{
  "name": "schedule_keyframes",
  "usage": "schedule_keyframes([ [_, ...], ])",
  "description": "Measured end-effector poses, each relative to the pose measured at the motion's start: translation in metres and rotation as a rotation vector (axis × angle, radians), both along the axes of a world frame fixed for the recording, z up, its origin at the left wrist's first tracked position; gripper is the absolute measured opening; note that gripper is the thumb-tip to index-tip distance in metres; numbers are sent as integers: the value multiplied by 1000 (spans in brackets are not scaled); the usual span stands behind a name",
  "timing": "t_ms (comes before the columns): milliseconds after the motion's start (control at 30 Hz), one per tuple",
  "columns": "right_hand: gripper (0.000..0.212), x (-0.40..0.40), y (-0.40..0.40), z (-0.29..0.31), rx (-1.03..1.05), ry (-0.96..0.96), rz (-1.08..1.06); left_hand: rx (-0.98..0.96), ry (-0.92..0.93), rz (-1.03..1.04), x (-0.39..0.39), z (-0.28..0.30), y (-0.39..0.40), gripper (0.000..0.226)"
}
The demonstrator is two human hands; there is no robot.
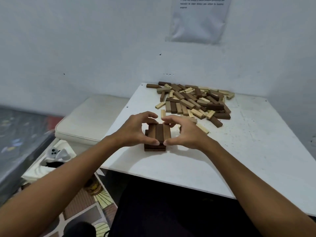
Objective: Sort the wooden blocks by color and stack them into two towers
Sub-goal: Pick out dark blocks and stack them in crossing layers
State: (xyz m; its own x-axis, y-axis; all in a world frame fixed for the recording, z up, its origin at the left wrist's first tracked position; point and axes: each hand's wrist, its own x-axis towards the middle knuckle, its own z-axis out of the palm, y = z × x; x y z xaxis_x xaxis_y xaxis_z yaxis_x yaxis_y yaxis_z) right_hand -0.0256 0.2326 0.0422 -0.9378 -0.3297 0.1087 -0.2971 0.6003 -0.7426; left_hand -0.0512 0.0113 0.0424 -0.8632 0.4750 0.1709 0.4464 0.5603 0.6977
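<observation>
White table [248, 151], cream cushion [89, 120], taped wall sheet [198, 19], perhaps plastic-covered.

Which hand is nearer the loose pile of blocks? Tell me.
Right. The right hand sits beside the pile's near edge; the left hand is across the dark stack, farther away.

Single head view: we look forward and down from above our lap onto the white table [239, 151], set close, toward the wall corner [102, 48] beyond; no second view.
</observation>
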Motion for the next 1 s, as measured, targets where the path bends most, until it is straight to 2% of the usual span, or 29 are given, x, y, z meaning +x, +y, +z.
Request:
schedule_keyframes([
  [633, 76, -17, -13, -16, 0, -59, 18, 23, -59, 9, -8, -18, -14, 83],
  [1000, 75, -16, -13, -20, -14, -64, 24, 25, -46, 1, -11, -25, -16, 77],
])
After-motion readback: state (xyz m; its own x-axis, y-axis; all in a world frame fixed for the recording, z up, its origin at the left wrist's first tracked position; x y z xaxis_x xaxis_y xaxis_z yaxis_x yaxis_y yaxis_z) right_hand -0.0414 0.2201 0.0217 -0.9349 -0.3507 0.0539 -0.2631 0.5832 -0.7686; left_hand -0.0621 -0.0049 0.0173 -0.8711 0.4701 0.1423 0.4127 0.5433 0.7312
